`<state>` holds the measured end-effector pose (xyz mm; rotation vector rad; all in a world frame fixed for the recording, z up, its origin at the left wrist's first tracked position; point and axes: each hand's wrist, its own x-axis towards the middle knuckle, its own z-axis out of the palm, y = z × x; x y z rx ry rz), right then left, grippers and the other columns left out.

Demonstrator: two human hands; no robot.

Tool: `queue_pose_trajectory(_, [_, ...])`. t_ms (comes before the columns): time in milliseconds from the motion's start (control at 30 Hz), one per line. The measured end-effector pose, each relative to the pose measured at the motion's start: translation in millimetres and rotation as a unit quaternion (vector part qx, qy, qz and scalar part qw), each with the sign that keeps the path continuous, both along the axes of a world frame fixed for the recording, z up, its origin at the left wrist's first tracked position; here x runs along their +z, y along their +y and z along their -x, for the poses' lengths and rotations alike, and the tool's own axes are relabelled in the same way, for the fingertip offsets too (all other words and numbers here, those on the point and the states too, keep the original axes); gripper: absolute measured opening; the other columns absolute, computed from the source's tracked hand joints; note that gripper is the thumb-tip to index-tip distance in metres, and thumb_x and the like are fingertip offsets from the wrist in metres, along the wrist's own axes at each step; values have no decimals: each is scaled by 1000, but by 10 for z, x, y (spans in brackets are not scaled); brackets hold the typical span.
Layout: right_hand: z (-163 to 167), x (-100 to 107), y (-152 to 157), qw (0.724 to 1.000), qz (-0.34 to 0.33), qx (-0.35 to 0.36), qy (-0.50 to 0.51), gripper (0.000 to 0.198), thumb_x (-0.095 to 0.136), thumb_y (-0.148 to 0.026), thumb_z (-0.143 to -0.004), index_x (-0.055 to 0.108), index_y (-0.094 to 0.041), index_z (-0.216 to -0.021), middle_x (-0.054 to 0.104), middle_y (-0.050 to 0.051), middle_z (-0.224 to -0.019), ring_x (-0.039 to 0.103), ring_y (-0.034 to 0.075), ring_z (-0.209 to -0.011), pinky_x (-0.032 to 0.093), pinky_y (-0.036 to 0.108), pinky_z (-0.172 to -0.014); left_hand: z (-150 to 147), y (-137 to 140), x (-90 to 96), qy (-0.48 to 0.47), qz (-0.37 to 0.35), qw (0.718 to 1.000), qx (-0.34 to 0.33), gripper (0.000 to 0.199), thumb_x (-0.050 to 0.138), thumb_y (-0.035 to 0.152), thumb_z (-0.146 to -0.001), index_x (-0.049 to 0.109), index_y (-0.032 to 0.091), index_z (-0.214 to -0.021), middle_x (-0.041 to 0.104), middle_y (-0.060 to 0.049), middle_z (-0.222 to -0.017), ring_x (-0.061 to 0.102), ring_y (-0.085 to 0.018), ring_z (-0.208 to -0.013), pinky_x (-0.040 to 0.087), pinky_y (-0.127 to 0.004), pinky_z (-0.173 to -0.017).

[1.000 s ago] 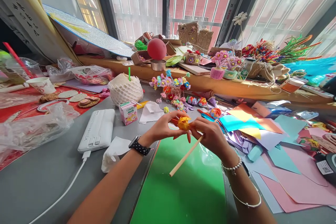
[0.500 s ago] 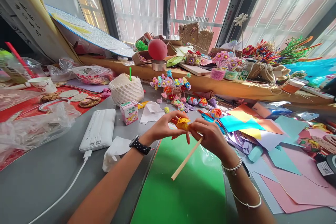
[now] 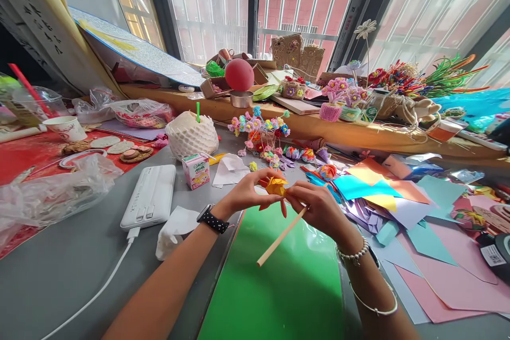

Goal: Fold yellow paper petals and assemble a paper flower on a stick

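Observation:
A yellow folded-paper flower (image 3: 275, 186) is held up over the green mat (image 3: 274, 292). My left hand (image 3: 249, 191) is closed around its left side, thumb below and fingers above. From the right, my right hand (image 3: 316, 203) pinches the flower's edge with thumb and fingertips. A pale wooden stick (image 3: 281, 237) is tucked in the same right hand, slanting down to the left above the mat. Orange-red tips show beneath the flower; whether they are paper or fingertips I cannot tell.
Coloured paper sheets (image 3: 450, 260) spread over the right side. A white power bank (image 3: 148, 196) with a cable, a small drink carton (image 3: 196, 171) and a foam-netted coconut (image 3: 192, 135) stand left. Behind are crocheted flowers (image 3: 258, 127) and a crowded ledge (image 3: 179, 102).
The yellow flower has turned slightly between my fingers. The stick's lower end has swung a little up and to the left. Both hands stay in nearly the same place.

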<state>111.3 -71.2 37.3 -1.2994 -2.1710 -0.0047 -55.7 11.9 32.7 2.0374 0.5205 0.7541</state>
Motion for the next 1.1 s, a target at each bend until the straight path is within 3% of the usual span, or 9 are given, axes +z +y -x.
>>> queue_pose_trajectory(267, [42, -49, 42, 999, 2, -49, -7, 16, 43, -17, -78, 58, -17, -72, 55, 2, -66, 47, 10, -55, 32, 20, -50, -2, 25, -39, 2, 12, 1000, 15, 36, 61, 33, -65, 53, 18, -96, 57, -2, -85, 53, -15, -77, 42, -26, -72])
queue_pose_trajectory(467, [60, -119, 105, 997, 14, -80, 2, 17, 42, -19, -79, 59, -18, -81, 58, 4, -72, 52, 12, -59, 36, 21, -51, -40, 90, -116, -36, 16, 995, 94, 70, 69, 32, -56, 37, 22, -118, 53, -4, -94, 53, -17, -84, 42, -32, -80])
queue_pose_trajectory(567, [46, -144, 124, 996, 1, -91, 23, 21, 41, -19, -81, 58, -17, -92, 59, 6, -79, 54, 13, -63, 40, 22, -54, -63, 89, -159, -61, 59, 985, 149, 82, 70, 34, -54, 26, 25, -123, 47, -7, -103, 55, -16, -78, 47, -30, -68])
queue_pose_trajectory(667, [39, -172, 141, 994, -1, -101, 30, 23, 40, -19, -81, 58, -16, -96, 60, 7, -83, 55, 14, -67, 42, 23, -57, -103, 55, -199, -68, 111, 978, 163, 82, 67, 35, -57, 22, 26, -125, 46, -7, -103, 57, -14, -69, 49, -27, -58])
queue_pose_trajectory(800, [49, -206, 157, 993, -14, -108, 48, 24, 41, -19, -80, 57, -17, -98, 60, 7, -84, 56, 15, -68, 43, 24, -58, -185, -1, -235, -124, 171, 965, 154, 71, 64, 29, -63, 27, 28, -122, 46, -6, -104, 59, -12, -68, 49, -28, -65])
queue_pose_trajectory(933, [73, -219, 157, 990, -27, -116, 73, 25, 42, -21, -80, 57, -18, -99, 61, 7, -84, 55, 14, -63, 43, 24, -55, -245, -40, -237, -196, 242, 945, 97, 65, 62, 23, -66, 29, 24, -122, 53, -6, -98, 58, -15, -77, 48, -29, -71])
queue_pose_trajectory(1100, [77, -208, 148, 991, -13, -106, 77, 26, 43, -25, -81, 57, -19, -102, 61, 6, -84, 54, 13, -60, 41, 23, -53, -244, -56, -220, -197, 255, 945, 50, 60, 61, 22, -67, 34, 22, -120, 57, -3, -90, 56, -13, -76, 47, -26, -68])
